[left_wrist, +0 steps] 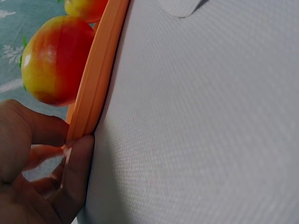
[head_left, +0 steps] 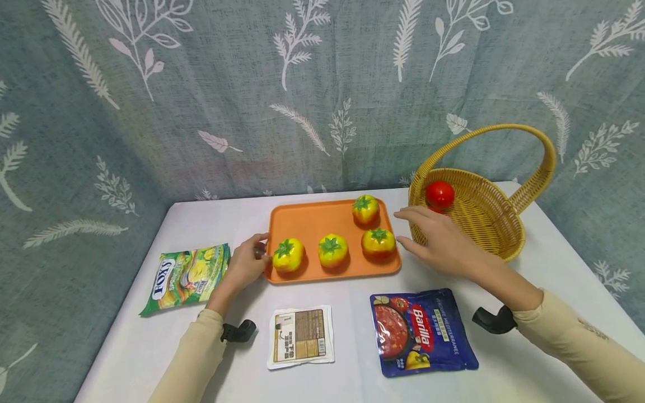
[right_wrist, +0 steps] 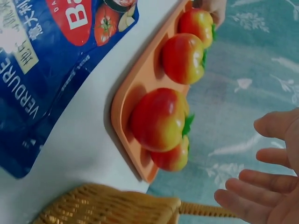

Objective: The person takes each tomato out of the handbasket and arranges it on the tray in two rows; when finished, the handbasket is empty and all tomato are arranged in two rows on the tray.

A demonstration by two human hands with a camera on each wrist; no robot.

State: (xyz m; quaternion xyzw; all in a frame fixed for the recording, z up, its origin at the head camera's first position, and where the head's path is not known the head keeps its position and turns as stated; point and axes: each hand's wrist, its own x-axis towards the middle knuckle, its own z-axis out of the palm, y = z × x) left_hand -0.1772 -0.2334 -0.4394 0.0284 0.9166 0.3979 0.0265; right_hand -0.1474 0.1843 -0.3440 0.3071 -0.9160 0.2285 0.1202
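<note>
An orange tray lies on the white table and bears several yellow-and-red, persimmon-like fruits with green leafy tops, among them a front left fruit, a middle fruit and a right one. At the tray's left end, my left hand pinches the rim, thumb on one side and fingers on the other. My right hand hovers between the tray's right end and the basket, fingers spread and holding nothing; the right wrist view shows its fingers apart from the fruits.
A wicker basket with a tall handle stands at the right, a red tomato inside. In front lie a blue Barilla pouch and a white-and-brown packet. A green Fox's candy bag is at the left. Patterned curtain hangs behind.
</note>
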